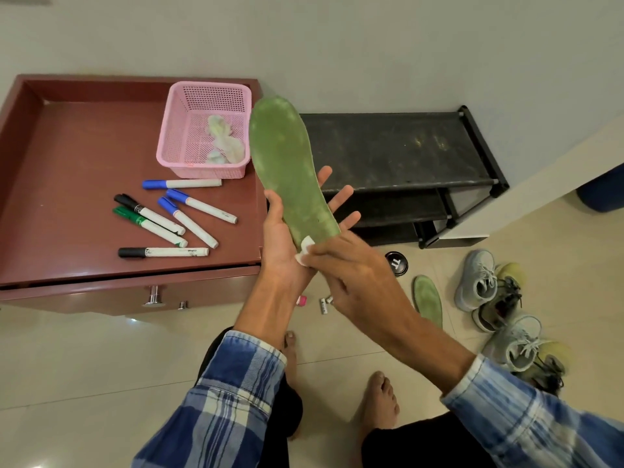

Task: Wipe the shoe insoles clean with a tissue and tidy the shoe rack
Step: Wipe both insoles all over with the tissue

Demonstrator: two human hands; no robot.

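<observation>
A green insole is held upright in front of me, its surface showing pale dusty patches. My left hand holds its heel end, thumb on the left edge and fingers spread behind it. My right hand pinches a small white tissue against the insole's heel. A second green insole lies on the floor to the right. The black shoe rack stands against the wall behind, its top shelf dusty and bare.
Grey sneakers and darker shoes lie in a heap on the floor at right. A red cabinet top carries several markers and a pink basket with crumpled tissues. A black round tin and small batteries lie on the tiles.
</observation>
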